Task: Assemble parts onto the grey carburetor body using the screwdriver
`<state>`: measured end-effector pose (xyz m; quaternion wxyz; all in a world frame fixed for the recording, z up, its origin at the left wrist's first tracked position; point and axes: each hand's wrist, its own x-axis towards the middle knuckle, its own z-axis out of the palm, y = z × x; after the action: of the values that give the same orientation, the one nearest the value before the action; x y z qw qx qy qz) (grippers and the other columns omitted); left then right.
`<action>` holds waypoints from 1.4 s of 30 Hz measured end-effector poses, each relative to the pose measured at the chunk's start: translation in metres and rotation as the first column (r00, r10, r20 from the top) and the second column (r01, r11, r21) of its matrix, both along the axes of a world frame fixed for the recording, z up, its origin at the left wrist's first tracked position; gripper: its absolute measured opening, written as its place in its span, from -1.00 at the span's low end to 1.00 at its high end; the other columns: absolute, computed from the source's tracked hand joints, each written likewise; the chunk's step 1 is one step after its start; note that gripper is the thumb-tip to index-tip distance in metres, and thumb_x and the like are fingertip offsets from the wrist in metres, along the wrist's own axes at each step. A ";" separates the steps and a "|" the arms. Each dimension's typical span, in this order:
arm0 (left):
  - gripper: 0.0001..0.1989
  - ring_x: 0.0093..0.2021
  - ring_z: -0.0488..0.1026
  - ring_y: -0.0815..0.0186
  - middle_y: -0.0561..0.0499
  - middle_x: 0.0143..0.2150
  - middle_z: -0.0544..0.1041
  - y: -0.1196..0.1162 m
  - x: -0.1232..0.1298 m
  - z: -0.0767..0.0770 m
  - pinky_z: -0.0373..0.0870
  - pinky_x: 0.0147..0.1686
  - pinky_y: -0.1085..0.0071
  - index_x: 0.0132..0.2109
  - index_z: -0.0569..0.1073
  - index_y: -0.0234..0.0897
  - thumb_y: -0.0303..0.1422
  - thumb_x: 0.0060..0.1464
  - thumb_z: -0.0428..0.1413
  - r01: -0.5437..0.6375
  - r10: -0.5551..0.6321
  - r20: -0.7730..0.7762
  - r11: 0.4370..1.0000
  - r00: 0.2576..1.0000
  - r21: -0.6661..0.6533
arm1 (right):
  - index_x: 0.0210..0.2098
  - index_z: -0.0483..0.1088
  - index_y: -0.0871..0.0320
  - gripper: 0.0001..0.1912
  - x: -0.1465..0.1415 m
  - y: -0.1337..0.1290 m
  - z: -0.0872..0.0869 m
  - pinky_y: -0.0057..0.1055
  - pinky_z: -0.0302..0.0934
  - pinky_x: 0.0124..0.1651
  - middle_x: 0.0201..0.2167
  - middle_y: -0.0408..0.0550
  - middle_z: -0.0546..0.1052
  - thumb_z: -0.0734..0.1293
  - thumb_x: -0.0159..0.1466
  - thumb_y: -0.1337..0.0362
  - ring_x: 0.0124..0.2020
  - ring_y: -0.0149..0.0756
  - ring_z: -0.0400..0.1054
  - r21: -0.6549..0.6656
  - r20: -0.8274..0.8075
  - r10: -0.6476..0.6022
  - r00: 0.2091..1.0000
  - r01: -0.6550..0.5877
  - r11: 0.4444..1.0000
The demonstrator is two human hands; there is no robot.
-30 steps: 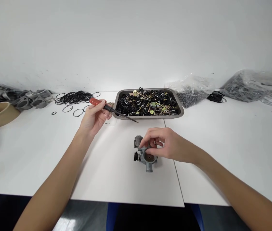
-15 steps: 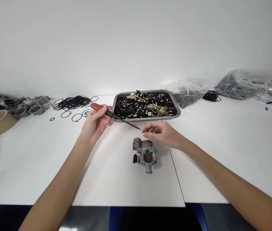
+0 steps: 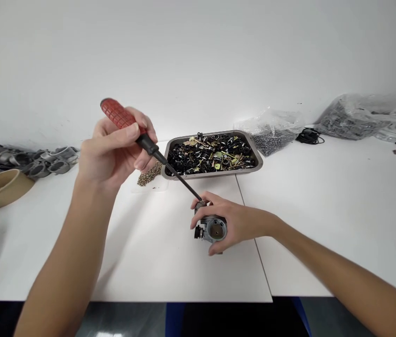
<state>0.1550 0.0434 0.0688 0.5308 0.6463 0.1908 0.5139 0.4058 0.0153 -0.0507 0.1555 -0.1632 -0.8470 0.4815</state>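
My left hand (image 3: pixel 113 150) grips a screwdriver (image 3: pixel 118 113) by its red handle, the black shaft slanting down to the right. Its tip meets the upper left part of a grey metal carburetor (image 3: pixel 216 229) on the white table. Whether the tip sits in a screw is hidden by fingers. Wrapped over the carburetor from the right is my right hand (image 3: pixel 227 220), thumb at the front and fingers across the top. A round bore faces me, and a black fitting (image 3: pixel 198 232) sticks out on the left side.
Behind the carburetor stands a metal tray (image 3: pixel 215 174) heaped with small black and brass-coloured parts. Small brass pieces (image 3: pixel 148 175) lie left of it. Clear bags (image 3: pixel 271 133) of dark parts are at the back right. Grey castings (image 3: pixel 48 161) and a tan ring (image 3: pixel 3 189) occupy the left.
My left hand has raised the screwdriver's handle, and its tip has come down onto the carburetor. My right hand has moved down from above the carburetor and taken hold of it.
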 end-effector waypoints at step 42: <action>-0.90 -0.33 0.53 0.17 -0.01 -0.41 0.51 -0.052 0.058 -0.014 0.47 -0.53 0.35 -0.32 0.54 -0.16 -0.28 0.02 0.28 -0.144 0.141 -0.223 0.990 0.965 0.004 | -0.05 0.45 0.07 -0.58 0.000 0.002 -0.003 -0.23 0.15 0.23 0.13 0.00 0.27 0.50 0.12 0.15 0.12 -0.14 0.22 0.136 -0.005 -0.016 1.000 0.017 0.991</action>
<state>0.2135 -0.0089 0.0549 0.4719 0.6810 0.2981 0.4740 0.4060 0.0170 -0.0538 0.1720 -0.1582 -0.8761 0.4216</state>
